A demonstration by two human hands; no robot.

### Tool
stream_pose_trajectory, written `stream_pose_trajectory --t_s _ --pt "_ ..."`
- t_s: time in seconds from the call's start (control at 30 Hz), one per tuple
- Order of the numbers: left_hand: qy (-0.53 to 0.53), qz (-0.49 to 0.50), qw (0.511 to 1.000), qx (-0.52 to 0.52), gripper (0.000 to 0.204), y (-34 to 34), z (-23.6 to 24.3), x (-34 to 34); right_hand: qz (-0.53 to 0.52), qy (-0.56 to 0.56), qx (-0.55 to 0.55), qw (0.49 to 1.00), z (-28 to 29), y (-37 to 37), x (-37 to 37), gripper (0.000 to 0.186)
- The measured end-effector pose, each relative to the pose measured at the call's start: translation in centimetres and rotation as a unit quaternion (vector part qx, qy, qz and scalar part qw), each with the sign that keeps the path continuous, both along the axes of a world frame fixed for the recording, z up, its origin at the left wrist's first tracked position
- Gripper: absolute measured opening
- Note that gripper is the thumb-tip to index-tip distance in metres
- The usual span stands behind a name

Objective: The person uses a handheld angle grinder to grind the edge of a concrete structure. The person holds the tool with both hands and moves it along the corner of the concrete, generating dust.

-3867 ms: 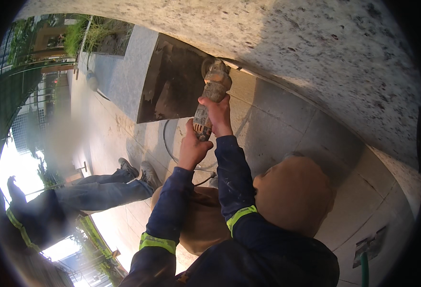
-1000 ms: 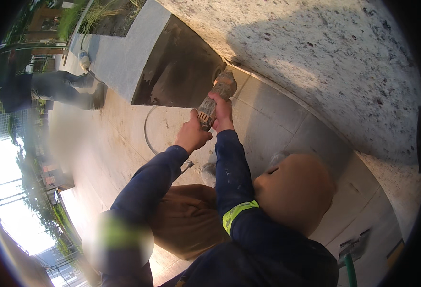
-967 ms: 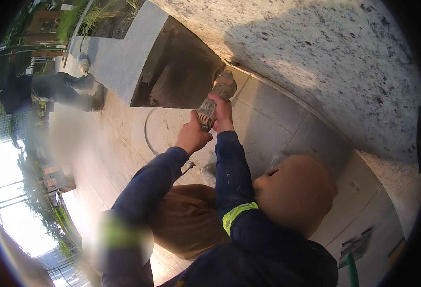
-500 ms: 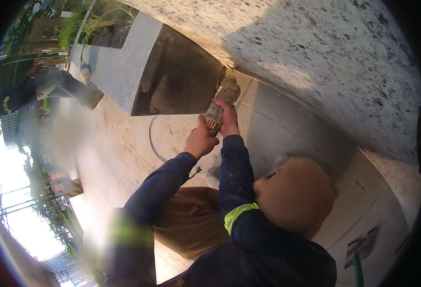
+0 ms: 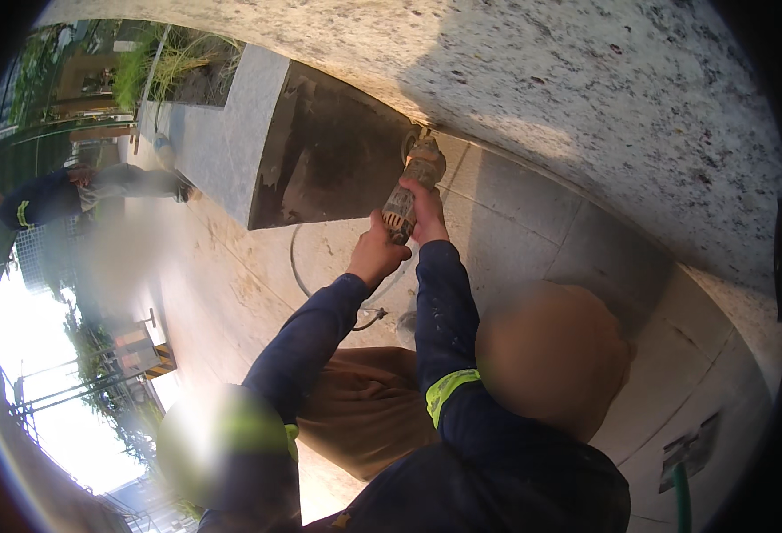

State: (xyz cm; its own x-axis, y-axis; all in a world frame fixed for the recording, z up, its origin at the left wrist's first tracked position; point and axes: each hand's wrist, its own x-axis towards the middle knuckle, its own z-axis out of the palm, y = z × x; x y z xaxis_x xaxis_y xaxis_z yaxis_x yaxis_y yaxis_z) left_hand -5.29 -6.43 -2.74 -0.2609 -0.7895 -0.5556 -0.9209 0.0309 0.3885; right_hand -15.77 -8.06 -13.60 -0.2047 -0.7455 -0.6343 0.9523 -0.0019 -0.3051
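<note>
A dusty angle grinder [image 5: 408, 191] is gripped in both my hands, its disc end up at the inner corner where a dark stained block face [image 5: 320, 151] meets the speckled pale stone [image 5: 586, 89]. My left hand [image 5: 373, 244] is closed on the rear of the body, by the vents. My right hand [image 5: 424, 209] wraps the body a little higher, on the right side. A cord [image 5: 295, 275] loops on the pale paving beside my left arm. Below my arms show my brown-clad knees [image 5: 546, 364], the right one blurred.
At the left, a co-worker [image 5: 40, 200] in dark clothing is partly blurred near a cylindrical object [image 5: 162, 151]. Grasses [image 5: 186, 62] grow in a planter behind the grey ledge [image 5: 226, 155]. A striped barrier [image 5: 158, 360] stands at left. A trowel [image 5: 693, 449] with a green handle lies at lower right.
Both my hands still grip the grinder, shifted slightly right since a second ago. The co-worker, much nearer at the left earlier, has moved farther back. The view has tilted and shifted slightly.
</note>
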Motion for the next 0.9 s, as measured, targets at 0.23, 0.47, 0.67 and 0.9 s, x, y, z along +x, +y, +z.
stream_pose_trajectory --t_s 0.23,0.47,0.67,0.9 --pt "-0.008 -0.012 0.999 -0.039 0.094 1.0 -0.2 -0.2 0.012 -0.011 -0.004 1.0 -0.6 0.4 0.2 0.039" --pt "-0.036 -0.044 0.997 -0.052 0.098 1.6 -0.4 0.7 0.003 -0.009 -0.04 0.999 -1.2 1.0 1.3 0.041" --pt "-0.033 -0.074 0.995 -0.056 0.1 1.9 -1.4 3.1 0.011 -0.029 -0.055 0.998 -4.1 1.7 3.4 0.053" --pt "0.007 -0.037 0.997 -0.072 0.101 4.0 -5.1 5.3 0.039 0.001 -0.001 0.999 -4.2 2.5 4.0 0.059"
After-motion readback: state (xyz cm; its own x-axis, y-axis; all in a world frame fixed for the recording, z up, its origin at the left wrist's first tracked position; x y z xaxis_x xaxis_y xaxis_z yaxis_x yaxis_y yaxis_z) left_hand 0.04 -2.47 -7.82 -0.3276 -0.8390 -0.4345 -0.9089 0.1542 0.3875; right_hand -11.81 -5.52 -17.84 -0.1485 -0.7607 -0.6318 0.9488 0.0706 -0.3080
